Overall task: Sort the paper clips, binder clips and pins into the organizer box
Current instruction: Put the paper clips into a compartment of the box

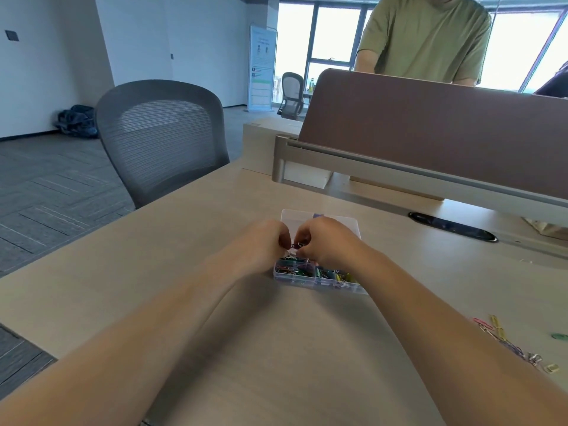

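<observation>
**Both hands pinch one clip over the box**

Loose clips (510, 342) lie on the table (215, 318) beside my right forearm. Farther out sits the clear box (302, 280), its near compartments full of coloured clips. Just above it my left hand (264, 241) and right hand (327, 241) curl together, pinching one small clip (297, 245) between their fingertips. A desk divider (430, 127) stands beyond.

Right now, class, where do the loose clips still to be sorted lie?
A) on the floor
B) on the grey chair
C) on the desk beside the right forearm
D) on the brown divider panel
C: the loose clips lie scattered on the desk just right of the right forearm, apart from the organizer box.
</observation>
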`<action>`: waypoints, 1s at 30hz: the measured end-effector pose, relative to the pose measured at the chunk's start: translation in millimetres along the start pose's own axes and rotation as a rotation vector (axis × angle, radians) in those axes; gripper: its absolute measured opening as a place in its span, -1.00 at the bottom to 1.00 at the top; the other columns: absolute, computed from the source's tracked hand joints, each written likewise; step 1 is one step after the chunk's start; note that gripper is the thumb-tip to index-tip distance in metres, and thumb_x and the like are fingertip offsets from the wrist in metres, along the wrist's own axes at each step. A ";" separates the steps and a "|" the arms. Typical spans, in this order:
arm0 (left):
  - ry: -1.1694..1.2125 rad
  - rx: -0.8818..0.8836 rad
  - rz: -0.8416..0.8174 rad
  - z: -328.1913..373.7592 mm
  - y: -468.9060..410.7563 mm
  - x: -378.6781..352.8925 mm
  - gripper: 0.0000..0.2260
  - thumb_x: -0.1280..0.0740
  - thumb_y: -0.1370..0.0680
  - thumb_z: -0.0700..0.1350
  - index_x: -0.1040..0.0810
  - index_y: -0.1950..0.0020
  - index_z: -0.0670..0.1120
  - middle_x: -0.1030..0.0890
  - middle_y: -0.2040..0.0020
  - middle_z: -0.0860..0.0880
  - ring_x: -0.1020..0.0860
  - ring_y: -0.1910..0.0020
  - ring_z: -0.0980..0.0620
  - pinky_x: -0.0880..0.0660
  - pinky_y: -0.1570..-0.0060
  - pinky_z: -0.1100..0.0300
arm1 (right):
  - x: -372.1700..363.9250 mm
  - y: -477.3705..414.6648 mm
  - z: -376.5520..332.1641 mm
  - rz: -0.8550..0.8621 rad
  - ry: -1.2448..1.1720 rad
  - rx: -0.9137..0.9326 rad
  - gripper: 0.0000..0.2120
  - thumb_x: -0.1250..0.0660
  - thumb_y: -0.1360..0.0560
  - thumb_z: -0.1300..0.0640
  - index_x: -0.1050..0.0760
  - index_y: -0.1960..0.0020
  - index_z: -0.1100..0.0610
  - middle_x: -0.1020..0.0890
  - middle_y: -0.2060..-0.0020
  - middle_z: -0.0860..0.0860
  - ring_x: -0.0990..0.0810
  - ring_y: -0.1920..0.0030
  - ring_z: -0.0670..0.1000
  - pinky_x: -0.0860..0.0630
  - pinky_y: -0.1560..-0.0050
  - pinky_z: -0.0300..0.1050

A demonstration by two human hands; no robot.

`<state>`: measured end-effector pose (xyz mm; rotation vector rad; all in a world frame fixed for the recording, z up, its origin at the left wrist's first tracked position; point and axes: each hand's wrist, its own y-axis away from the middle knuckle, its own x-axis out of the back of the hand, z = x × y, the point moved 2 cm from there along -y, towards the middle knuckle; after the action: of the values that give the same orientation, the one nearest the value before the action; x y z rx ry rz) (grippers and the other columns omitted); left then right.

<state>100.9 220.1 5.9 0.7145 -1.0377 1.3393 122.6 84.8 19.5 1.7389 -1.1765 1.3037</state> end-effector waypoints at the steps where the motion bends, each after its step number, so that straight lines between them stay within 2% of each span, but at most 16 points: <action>1: 0.003 -0.002 0.004 0.2 0.3 0.4 -0.82 -0.31 -0.52 -0.20 -0.65 -0.04 -0.04 -0.64 -0.04 -0.04 -0.57 0.01 -0.03 -0.47 0.08 0.20 | -0.3 0.2 -0.5 0.005 0.009 0.003 -0.77 -0.44 -0.49 0.14 -0.64 -0.14 0.10 -0.69 0.04 0.06 -0.63 0.11 0.08 -0.54 0.06 -0.14; 6: -0.019 -0.011 0.023 0.7 1.7 1.2 -0.81 -0.31 -0.53 -0.20 -0.64 -0.08 -0.05 -0.64 -0.05 -0.05 -0.57 -0.01 -0.03 -0.47 0.05 0.18 | -2.3 1.0 -1.7 0.012 0.032 0.008 -0.76 -0.43 -0.50 0.14 -0.64 -0.16 0.08 -0.68 0.01 0.06 -0.63 0.07 0.08 -0.60 -0.09 -0.04; 11: 0.013 -0.030 0.039 -1.5 1.1 0.2 -0.83 -0.36 -0.51 -0.18 -0.62 -0.09 -0.03 -0.63 -0.04 0.00 -0.52 0.05 0.05 -0.41 0.10 0.24 | -0.6 4.2 -2.1 0.000 0.047 0.025 -0.76 -0.42 -0.51 0.16 -0.62 -0.18 0.09 -0.67 -0.04 0.05 -0.62 0.02 0.06 -0.56 -0.04 -0.13; 14: -0.003 -0.048 0.031 1.8 1.0 1.5 -0.82 -0.34 -0.53 -0.15 -0.65 -0.10 -0.02 -0.64 -0.05 -0.01 -0.55 -0.01 0.02 -0.40 0.08 0.25 | 0.3 5.4 -2.2 0.008 0.057 0.031 -0.76 -0.42 -0.51 0.16 -0.61 -0.18 0.09 -0.66 -0.04 0.05 -0.61 0.02 0.06 -0.53 0.02 -0.14; 22: -0.007 -0.001 0.002 2.3 -3.3 -8.1 -0.82 -0.29 -0.56 -0.17 -0.67 -0.04 -0.05 -0.65 -0.01 -0.05 -0.56 0.05 -0.02 -0.40 0.14 0.22 | -0.5 5.3 3.1 0.032 0.045 0.031 -0.75 -0.44 -0.49 0.15 -0.60 -0.16 0.09 -0.66 -0.07 0.03 -0.62 0.01 0.04 -0.58 -0.08 -0.08; 26: -0.008 -0.013 0.014 0.7 -4.0 -10.9 -0.83 -0.30 -0.55 -0.18 -0.68 0.02 -0.03 -0.65 0.02 -0.04 -0.56 0.07 -0.01 -0.44 0.13 0.21 | -0.5 5.5 5.8 0.043 0.054 0.023 -0.75 -0.41 -0.51 0.21 -0.61 -0.18 0.10 -0.66 -0.07 0.05 -0.61 0.01 0.05 -0.57 -0.08 -0.12; 30: -0.009 -0.014 0.023 0.2 -2.7 -8.7 -0.84 -0.29 -0.55 -0.18 -0.66 -0.01 -0.03 -0.63 -0.01 -0.01 -0.55 0.04 0.00 -0.43 0.11 0.22 | -1.0 5.4 5.9 0.048 0.052 0.026 -0.75 -0.38 -0.51 0.25 -0.63 -0.17 0.09 -0.66 -0.07 0.06 -0.62 0.02 0.07 -0.58 -0.11 -0.09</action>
<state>104.1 215.8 -1.5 0.7006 -1.0642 1.3487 119.7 77.9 16.8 1.6943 -1.1839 1.3899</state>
